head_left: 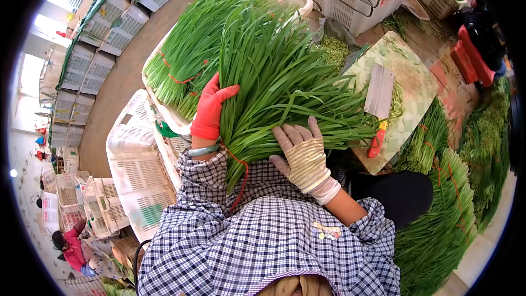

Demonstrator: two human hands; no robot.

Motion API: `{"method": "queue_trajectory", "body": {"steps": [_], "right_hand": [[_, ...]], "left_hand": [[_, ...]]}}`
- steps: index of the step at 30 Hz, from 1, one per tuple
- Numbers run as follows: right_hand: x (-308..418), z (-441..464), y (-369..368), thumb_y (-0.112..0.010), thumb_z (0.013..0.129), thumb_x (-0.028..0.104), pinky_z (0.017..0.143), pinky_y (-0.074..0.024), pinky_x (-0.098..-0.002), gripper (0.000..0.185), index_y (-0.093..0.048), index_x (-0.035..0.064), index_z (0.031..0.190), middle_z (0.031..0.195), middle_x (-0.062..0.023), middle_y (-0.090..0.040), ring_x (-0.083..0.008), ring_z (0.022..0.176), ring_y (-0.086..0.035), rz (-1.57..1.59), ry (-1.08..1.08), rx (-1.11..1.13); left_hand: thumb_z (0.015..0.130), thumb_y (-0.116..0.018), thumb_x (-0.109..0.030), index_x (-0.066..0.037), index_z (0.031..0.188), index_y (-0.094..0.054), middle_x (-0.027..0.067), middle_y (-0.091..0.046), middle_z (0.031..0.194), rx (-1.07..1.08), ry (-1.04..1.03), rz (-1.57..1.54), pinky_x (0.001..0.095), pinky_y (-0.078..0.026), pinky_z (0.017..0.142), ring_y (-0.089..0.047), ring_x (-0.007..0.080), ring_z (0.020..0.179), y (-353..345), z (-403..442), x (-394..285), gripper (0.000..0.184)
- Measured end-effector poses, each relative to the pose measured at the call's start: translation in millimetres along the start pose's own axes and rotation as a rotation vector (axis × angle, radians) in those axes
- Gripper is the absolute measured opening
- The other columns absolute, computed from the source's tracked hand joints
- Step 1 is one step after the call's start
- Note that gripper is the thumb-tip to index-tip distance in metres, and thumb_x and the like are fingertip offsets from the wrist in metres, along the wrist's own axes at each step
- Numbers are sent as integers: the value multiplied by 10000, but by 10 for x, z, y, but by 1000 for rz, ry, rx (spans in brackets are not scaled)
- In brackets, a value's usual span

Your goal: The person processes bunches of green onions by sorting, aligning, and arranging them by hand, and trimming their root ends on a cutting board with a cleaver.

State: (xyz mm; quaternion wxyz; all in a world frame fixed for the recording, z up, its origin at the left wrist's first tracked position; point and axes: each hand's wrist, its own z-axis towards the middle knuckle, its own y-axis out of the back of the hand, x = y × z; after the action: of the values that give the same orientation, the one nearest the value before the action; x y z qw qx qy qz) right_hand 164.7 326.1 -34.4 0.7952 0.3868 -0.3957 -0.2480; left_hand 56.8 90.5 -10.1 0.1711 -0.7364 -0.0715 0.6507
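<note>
A large loose bunch of garlic chives (274,77) fans out across my lap, tied near its base with a red band (245,172). My left hand (212,107), in a red glove, grips the bunch from its left side, with the thumb on top and the other fingers mostly hidden. Lying on the leaves at the right is my right hand (302,156), in a striped yellowish glove, its fingers apart. Beyond it, a cleaver (379,92) with a red and yellow handle (377,141) rests on a worn cutting board (416,77).
Tied chive bundles (192,38) fill a white crate (156,104) at the upper left. More chives (433,214) lie on my right. Stacked crates (350,0) stand ahead, and others line the left wall. Another person (74,246) is at the lower left.
</note>
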Motion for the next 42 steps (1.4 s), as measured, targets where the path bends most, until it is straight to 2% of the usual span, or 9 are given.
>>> {"method": "queue_trajectory", "body": {"steps": [3,7,15,17,18,22,34,39,42], "right_hand": [[15,120,163,-725,768,333,1118,-250,-538,570,-578,44,1237,1074,-106,-603,-285,1050,-564,53,-35,13],[-310,598,371,-755,752,206,999,-388,-456,348,-657,136,1079,943,-71,-670,-246,954,-594,16,-59,-486],[-788,1394,486,-727,741,227,962,-398,-443,230,-717,194,968,984,-62,-676,-281,976,-599,-96,-69,-333],[-841,1429,449,-721,744,258,981,-386,-450,230,-718,196,966,1063,-52,-668,-277,1041,-593,-191,86,-376],[-803,1396,463,-726,747,307,1038,-346,-473,258,-719,189,976,1181,-51,-634,-277,1150,-547,-202,50,-314],[-703,1377,343,-736,737,400,1106,-265,-530,355,-721,162,998,1291,-96,-573,-295,1277,-451,-206,12,-264],[-838,1350,19,-684,775,281,1097,-259,-583,195,-725,142,906,1259,-101,-586,-314,1276,-457,-44,-80,-291],[-799,1323,140,-690,780,336,1114,-247,-561,372,-684,139,1095,1273,-112,-577,-315,1302,-432,-2,-70,-69],[-768,1325,99,-688,779,359,1124,-245,-542,467,-638,143,1190,1274,-114,-582,-316,1276,-459,-37,-150,-128]], "left_hand": [[855,-645,-30,4,1359,-482,116,-639,1215,10,17,22,322,-527,913,-645,198,1034,-43,-27,5,531],[837,-695,-28,10,1382,-457,98,-632,1236,81,3,43,312,-493,953,-618,169,1081,-132,-28,28,596],[819,-748,-75,10,1424,-415,88,-600,1291,157,23,67,308,-475,982,-596,157,1124,-250,-45,-10,696],[817,-753,-88,6,1441,-397,82,-595,1301,160,33,52,306,-468,992,-589,152,1136,-252,-52,-4,724],[817,-753,-88,6,1441,-397,82,-595,1301,154,34,50,306,-468,992,-589,152,1136,-254,-63,-14,724],[825,-741,-86,2,1435,-404,80,-595,1301,177,31,60,309,-464,997,-585,152,1144,-313,-56,-32,702],[829,-723,-72,11,1418,-422,82,-603,1289,168,24,54,306,-455,1003,-582,154,1149,-374,-90,-60,666],[835,-712,-67,9,1421,-418,81,-604,1289,192,22,86,309,-456,1001,-586,155,1144,-329,-74,-35,660],[838,-702,-61,7,1423,-415,84,-597,1299,181,14,80,316,-450,1009,-577,159,1160,-337,-76,-32,655]]}}
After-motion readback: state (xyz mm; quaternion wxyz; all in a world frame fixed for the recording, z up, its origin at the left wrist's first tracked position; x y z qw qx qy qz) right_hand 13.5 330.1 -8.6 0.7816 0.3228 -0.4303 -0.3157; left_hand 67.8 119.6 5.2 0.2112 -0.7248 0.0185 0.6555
